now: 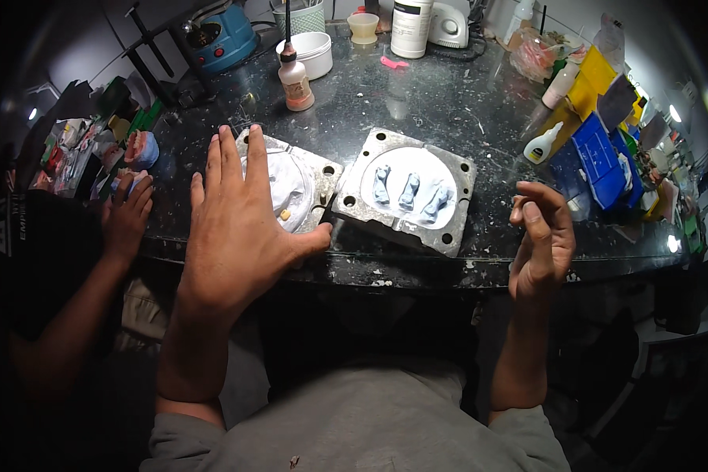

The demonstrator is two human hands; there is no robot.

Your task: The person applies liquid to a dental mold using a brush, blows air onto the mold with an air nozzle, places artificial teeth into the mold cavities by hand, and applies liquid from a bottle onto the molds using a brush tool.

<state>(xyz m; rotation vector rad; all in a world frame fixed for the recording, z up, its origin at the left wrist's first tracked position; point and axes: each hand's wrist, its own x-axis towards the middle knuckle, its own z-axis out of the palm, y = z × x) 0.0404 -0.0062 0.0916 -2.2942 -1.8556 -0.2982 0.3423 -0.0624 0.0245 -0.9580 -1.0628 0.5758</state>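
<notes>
My left hand (240,216) is open, fingers spread, above a metal flask half (328,170) filled with white plaster. It hides much of that half; a small yellowish piece (285,214) shows on the plaster beside my palm. Next to it, between my hands, lies the second metal flask half (359,206). Three blue-grey elongated forms (408,191) sit in its round white plaster bed. To the right of this half, near the table's front edge, my right hand (543,240) is raised with loosely curled fingers. Nothing shows between its thumb and fingers.
Another person's hand (126,208) rests at left beside dental models (141,149). A bottle with a brush (296,86) and a white tub (315,55) stand behind. Blue boxes (602,161) and a small white bottle (543,144) lie at right on the black table (417,98).
</notes>
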